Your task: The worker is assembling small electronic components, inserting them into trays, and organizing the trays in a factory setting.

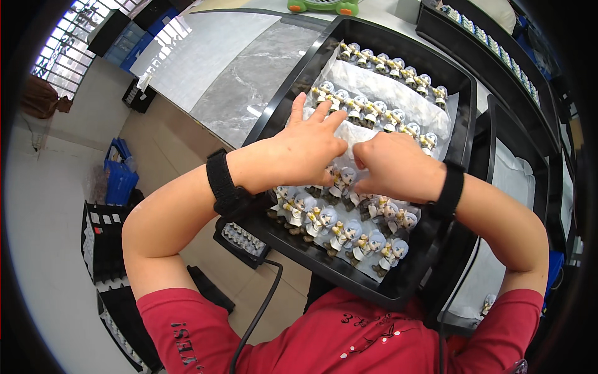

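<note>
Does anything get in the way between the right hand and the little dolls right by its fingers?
Nothing visible does. The right hand is right beside the figurines; the white paper lies farther up the tray. Underneath the hand is hidden.

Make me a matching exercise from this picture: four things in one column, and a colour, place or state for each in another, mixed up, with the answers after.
Column one:
1. Right hand
2. Figurines
3. Sheet between the two uppermost rows
4. Shirt

Column two:
A. Red
B. Curled, over the large black tray
C. White and wrinkled
D. Set in rows, with pale blue hair

Right pairs: 1-B, 2-D, 3-C, 4-A.
</note>
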